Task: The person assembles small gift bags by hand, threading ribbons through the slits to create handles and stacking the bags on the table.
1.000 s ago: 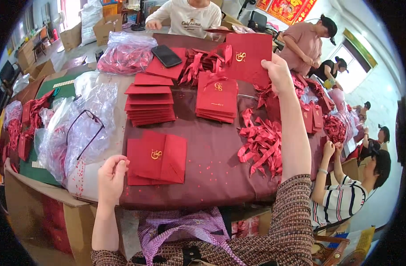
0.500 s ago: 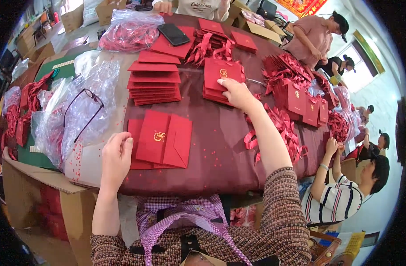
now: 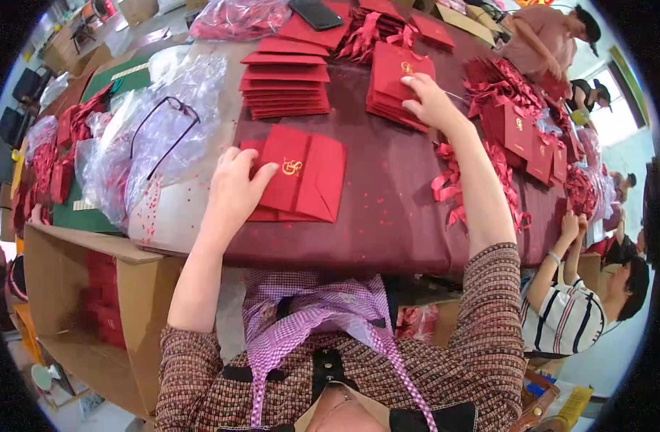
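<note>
Red paper bags [image 3: 304, 176] lie flat, one partly over another, on the near left part of the table [image 3: 387, 237], and the left hand [image 3: 232, 183] is right at their left side. That hand is half open: its fingers curl, its thumb sticks out over the top bag, and it is not clear if it grips any paper. The right hand [image 3: 434, 104] reaches farther off and touches a red bag stack [image 3: 394, 88], with the thumb and first finger spread apart; one cannot tell if it has hold of an edge. To do this step well, it seems best to press softly, work with one bag at a time, and keep the sides lined up so no corner bends. The stack's near side looks a bit uneven, so a hard push might make it slide. Some of the table's dark top shows between the near bags and the stack, which gives room to move. The table's near edge is not far from the near bags. A taller pile [image 3: 285, 85] stands far left, and loose ribbons [image 3: 449, 162] lie by the right forearm [image 3: 487, 194], so a low swing could catch them.
</note>
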Available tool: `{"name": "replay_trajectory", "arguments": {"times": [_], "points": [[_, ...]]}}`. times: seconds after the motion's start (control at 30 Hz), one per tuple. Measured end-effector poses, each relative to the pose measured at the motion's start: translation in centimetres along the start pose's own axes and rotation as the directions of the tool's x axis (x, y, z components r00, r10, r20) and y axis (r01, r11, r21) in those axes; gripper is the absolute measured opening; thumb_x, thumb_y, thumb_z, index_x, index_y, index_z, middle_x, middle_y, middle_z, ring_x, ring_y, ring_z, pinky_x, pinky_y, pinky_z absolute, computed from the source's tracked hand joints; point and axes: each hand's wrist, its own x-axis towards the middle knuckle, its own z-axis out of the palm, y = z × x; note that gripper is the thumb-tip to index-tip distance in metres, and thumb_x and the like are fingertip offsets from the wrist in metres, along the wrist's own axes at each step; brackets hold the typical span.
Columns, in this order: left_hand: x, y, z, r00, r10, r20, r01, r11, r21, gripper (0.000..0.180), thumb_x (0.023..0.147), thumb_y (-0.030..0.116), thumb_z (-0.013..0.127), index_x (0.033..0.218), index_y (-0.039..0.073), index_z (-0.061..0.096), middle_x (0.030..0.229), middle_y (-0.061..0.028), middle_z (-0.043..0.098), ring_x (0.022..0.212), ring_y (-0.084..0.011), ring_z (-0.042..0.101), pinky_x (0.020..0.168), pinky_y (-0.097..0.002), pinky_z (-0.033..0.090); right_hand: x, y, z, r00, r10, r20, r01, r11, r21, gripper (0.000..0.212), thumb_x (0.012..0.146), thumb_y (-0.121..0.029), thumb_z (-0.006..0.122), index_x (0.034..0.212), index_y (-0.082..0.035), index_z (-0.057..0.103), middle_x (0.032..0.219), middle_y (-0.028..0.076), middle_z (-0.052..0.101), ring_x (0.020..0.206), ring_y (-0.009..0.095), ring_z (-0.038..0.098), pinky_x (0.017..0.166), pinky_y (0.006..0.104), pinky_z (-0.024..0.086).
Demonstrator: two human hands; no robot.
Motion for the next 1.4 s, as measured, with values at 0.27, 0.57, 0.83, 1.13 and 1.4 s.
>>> {"name": "replay_trajectory", "arguments": {"times": [0.27,0.57,0.83,1.13,1.4], "points": [[2.1,-1.1,2.5,0.987,0.13,-0.094,-0.103,0.964,0.246,0.039,0.078,0.028,0.075,0.099,-0.004,0.065,0.087,-0.0183,0.061,0.08,-0.0327,0.059,0.073,-0.0418,0.048,-4.0,-5.8,-5.3,0.976,0.049,-0.213,0.015,0.958,0.288,0.022,0.082,-0.014,0.067,0.101,-0.003,0.064,0.096,0.017,0.065,0.093,0.032,0.063,0.083,0.0377,0.05],[2.6,1.0,3.0,0.996,0.092,-0.006,-0.089,0.976,0.199,0.026,0.08,0.019,0.071,0.093,-0.001,0.06,0.09,-0.0191,0.06,0.088,-0.0361,0.057,0.08,-0.0437,0.046,-14.0,-9.5,-5.6,0.898,0.361,0.254,-0.358,0.932,-0.056,0.033,0.078,-0.034,0.071,0.089,-0.003,0.065,0.086,0.015,0.065,0.085,0.033,0.061,0.076,0.0428,0.048],[3.1,3.7,2.7,0.988,-0.127,0.086,0.13,0.991,-0.028,0.022,0.082,0.015,0.067,0.089,-0.003,0.056,0.074,-0.0171,0.062,0.071,-0.0296,0.062,0.067,-0.0396,0.048,-16.8,-15.2,0.5,0.982,0.019,-0.188,0.016,0.983,0.185,0.012,0.08,-0.006,0.064,0.089,-0.009,0.058,0.112,0.007,0.062,0.102,0.027,0.057,0.089,0.0404,0.039],[3.2,0.9,4.2,0.955,-0.212,0.206,0.276,0.889,-0.365,0.032,0.083,0.011,0.067,0.109,-0.006,0.061,0.081,-0.0098,0.068,0.075,-0.014,0.062,0.069,-0.0287,0.049,-17.6,-14.2,-2.2,0.998,0.055,-0.03,-0.045,0.964,0.264,0.026,0.075,-0.017,0.072,0.098,-0.01,0.061,0.121,0.01,0.058,0.12,0.03,0.05,0.099,0.045,0.034],[1.9,3.1,3.6,0.911,-0.236,0.339,0.405,0.667,-0.625,0.022,0.085,0.002,0.062,0.106,-0.005,0.061,0.08,-0.0018,0.065,0.071,-0.0065,0.056,0.064,-0.0214,0.046,-13.1,-17.3,1.1,0.979,0.143,-0.142,-0.068,0.895,0.44,0.022,0.078,-0.014,0.071,0.095,-0.004,0.063,0.092,0.012,0.063,0.086,0.032,0.058,0.081,0.0393,0.044]]}}
